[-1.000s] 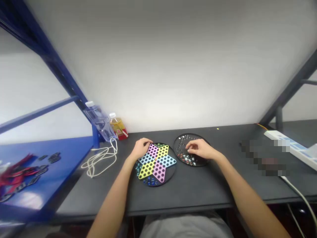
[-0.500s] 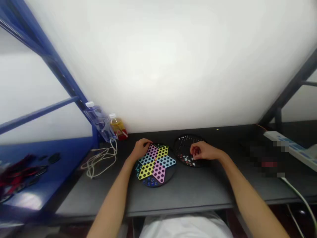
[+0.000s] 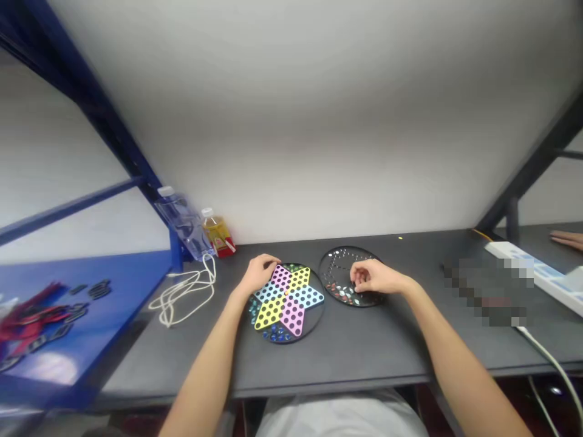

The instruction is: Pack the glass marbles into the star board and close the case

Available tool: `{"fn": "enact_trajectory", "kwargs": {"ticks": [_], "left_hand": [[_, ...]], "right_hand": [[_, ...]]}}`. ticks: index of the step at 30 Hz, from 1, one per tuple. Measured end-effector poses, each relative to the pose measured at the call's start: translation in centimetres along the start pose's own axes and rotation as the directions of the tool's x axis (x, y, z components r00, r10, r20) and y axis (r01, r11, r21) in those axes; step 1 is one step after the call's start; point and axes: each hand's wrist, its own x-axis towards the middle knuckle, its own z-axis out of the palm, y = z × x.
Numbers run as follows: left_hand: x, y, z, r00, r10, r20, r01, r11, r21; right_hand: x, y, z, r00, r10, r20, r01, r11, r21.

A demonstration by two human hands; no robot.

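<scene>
A round Chinese checkers board (image 3: 293,315) with a pink, yellow and light-blue star lies on the dark table. Blue marbles (image 3: 276,333) and teal ones sit in its rim pockets, and one small orange piece is at the star's middle. My left hand (image 3: 259,274) curls over the board's upper left edge. To the right lies a black round tray (image 3: 334,267) with white, red and dark marbles (image 3: 345,294) in it. Above its right part is my right hand (image 3: 374,276), fingers bent together; anything between them is too small to see.
A white cable (image 3: 184,294) lies coiled at left, before a clear bottle (image 3: 186,224) and a yellow-red bottle (image 3: 218,233). A power strip (image 3: 537,276) and a pixelated dark object (image 3: 487,291) are at right. Another person's hand (image 3: 567,238) shows at the far right edge.
My hands stay almost in the same place, the right one still over the tray. Another person's hand has come into view at far right. The wall looks darker.
</scene>
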Motion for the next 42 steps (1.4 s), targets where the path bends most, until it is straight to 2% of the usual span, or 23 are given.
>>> {"fn": "enact_trajectory", "kwargs": {"ticks": [3,6,8,11,13,18,23,27,32,37,42], "left_hand": [[0.0,0.0,-0.2,1.000,-0.024,0.000,0.024,1.000,-0.011],[-0.2,-0.3,-1.3,0.998,-0.062,0.013,0.062,0.998,-0.005],[-0.4,-0.6,-2.5,0.995,-0.083,0.051,0.083,0.997,-0.002],[-0.9,-1.1,-4.0,0.970,-0.119,0.213,0.134,0.990,-0.055],[-1.0,-1.3,-4.3,0.961,-0.133,0.244,0.153,0.986,-0.067],[-0.7,-0.7,-3.5,0.977,-0.051,0.209,0.063,0.997,-0.051],[-0.3,0.8,-2.0,0.971,0.008,0.240,0.022,0.992,-0.123],[-0.1,2.3,-0.7,0.968,0.052,0.244,-0.006,0.982,-0.188],[0.0,3.6,0.2,0.966,0.025,0.258,0.034,0.975,-0.221],[-0.1,4.4,0.9,0.953,0.022,0.301,0.068,0.955,-0.287],[-0.2,5.1,1.7,0.944,0.050,0.327,0.064,0.941,-0.331]], "right_hand": [[0.3,0.0,0.2,0.998,-0.012,-0.060,0.010,0.999,-0.043],[0.5,-0.1,0.4,0.991,-0.015,-0.133,0.003,0.996,-0.090],[0.6,-0.2,0.3,0.984,-0.015,-0.179,-0.005,0.994,-0.109],[0.4,-0.5,0.1,0.971,-0.025,-0.238,-0.003,0.994,-0.114],[0.4,-0.8,0.0,0.964,-0.032,-0.266,0.004,0.994,-0.105],[0.7,-1.6,0.7,0.951,-0.043,-0.305,0.025,0.998,-0.062],[1.3,-3.0,2.4,0.927,-0.121,-0.356,0.087,0.990,-0.108],[1.6,-4.8,4.1,0.930,-0.210,-0.300,0.162,0.971,-0.178],[2.1,-6.5,6.1,0.929,-0.310,-0.201,0.246,0.925,-0.291],[2.0,-7.3,6.7,0.945,-0.317,-0.076,0.258,0.870,-0.421],[1.3,-8.4,6.6,0.955,-0.292,0.048,0.281,0.843,-0.459]]}}
